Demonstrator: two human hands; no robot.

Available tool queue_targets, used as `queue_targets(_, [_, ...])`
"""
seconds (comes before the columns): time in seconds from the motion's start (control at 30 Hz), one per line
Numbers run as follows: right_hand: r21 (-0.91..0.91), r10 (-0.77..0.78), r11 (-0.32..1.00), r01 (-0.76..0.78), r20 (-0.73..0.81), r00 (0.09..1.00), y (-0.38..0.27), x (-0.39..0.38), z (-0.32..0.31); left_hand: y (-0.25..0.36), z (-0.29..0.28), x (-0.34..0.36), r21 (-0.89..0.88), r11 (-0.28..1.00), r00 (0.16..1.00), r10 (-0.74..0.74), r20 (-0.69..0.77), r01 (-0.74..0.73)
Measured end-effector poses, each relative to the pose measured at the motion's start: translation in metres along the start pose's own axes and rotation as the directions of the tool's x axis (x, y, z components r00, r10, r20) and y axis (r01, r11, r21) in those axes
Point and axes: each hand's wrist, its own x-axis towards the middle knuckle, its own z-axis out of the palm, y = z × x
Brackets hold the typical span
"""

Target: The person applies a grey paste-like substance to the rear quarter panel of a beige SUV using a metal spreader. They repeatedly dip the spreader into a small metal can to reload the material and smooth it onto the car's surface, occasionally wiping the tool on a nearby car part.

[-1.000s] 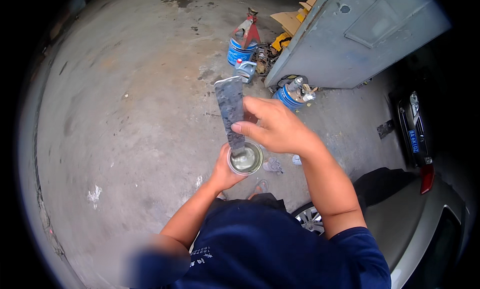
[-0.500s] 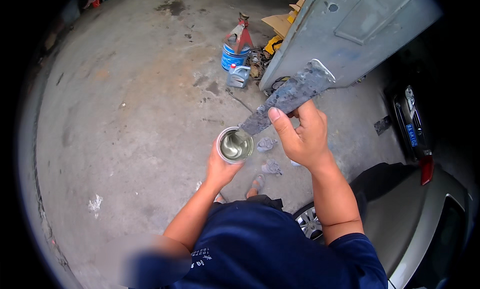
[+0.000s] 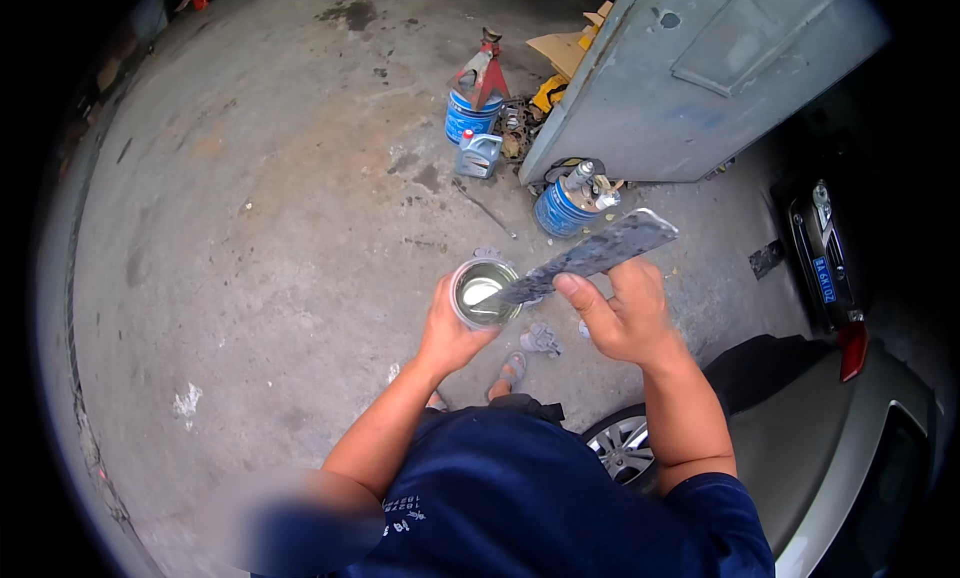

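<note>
Dark mottled flat paddle [image 3: 608, 248], likely stiff, light, best held mid-length, where the right grip [image 3: 630, 313] pinches it; narrow end inside a clear round cup [image 3: 464, 278] of greenish liquid [image 3: 482, 292], clasped by the left grip [image 3: 447, 330].

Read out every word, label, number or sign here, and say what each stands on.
Blue plate at right: white characters; I won't copy them.
Navy shirt: white print, also not copied.
Blue bucket under the red stand: white lettering, too small to read.
Blue bucket by the door: markings too small.
Gray jug: nothing legible.
Cup and scraper: none that I can make out.
</note>
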Motion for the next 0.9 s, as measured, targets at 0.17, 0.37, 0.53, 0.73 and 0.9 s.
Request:
queue_targets(0.17, [0.263,0.191,0.951,-0.160,-0.097,0.977,0.015,0.013,-0.001,-0.008,0.007,0.000,-0.030,0.999,0.999,0.042,0.027,-0.041])
queue_targets(0.37, [0.127,0.110,0.985,-0.116,0.048,0.993,0.024,-0.005,-0.020,-0.006,-0.001,0.007,0.040,0.996,0.987,0.067,0.149,-0.074])
queue_targets(0.53, [0.079,-0.021,0.997,0.013,0.109,0.994,0.008,0.010,-0.011,-0.002,0.003,0.010,-0.026,0.995,0.982,0.097,0.163,-0.093])
queue_targets(0.73, [0.393,0.344,0.872,-0.293,-0.066,0.937,0.032,0.002,-0.036,-0.003,-0.001,0.007,-0.054,0.999,0.971,0.006,0.240,0.007])
queue_targets(0.9, [0.186,0.016,0.979,-0.078,0.314,0.949,0.033,0.020,-0.026,-0.012,-0.003,0.015,-0.147,0.986,0.928,-0.022,0.373,0.083])
